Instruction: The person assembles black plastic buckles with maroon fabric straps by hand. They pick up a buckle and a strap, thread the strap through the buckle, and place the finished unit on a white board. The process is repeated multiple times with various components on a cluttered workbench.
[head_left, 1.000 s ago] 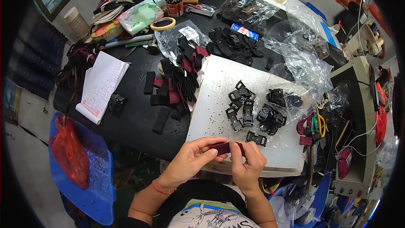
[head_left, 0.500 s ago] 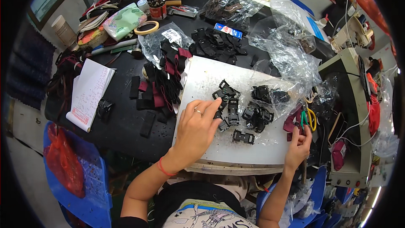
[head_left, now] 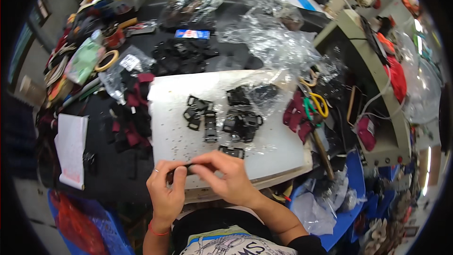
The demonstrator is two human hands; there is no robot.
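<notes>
Both hands meet over the front edge of the white board [head_left: 269, 154]. In my left hand [head_left: 164, 191] a small black piece [head_left: 171, 175], probably a plastic buckle, is gripped between thumb and fingers, mostly hidden by them. The thumb and forefinger of my right hand [head_left: 229, 179] are pinched together at the piece's right end; whether they hold a separate small part cannot be seen. Just beyond my right hand lies a black buckle [head_left: 231, 152]. Farther back are several more black buckles [head_left: 210, 125], some on or under a clear plastic bag [head_left: 264, 108].
Maroon strap pieces [head_left: 295, 113], scissors with yellow and green handles [head_left: 320, 106] and a hammer-like wooden handle [head_left: 322, 155] lie right of the board. Black and maroon straps [head_left: 134, 130] and a notepad [head_left: 71, 146] are on the left. Black parts [head_left: 184, 54] are piled behind.
My right hand has come from the maroon straps at the right to meet my left. My left hand has drawn back from the buckles toward me, now with a black piece. The view has shifted.
</notes>
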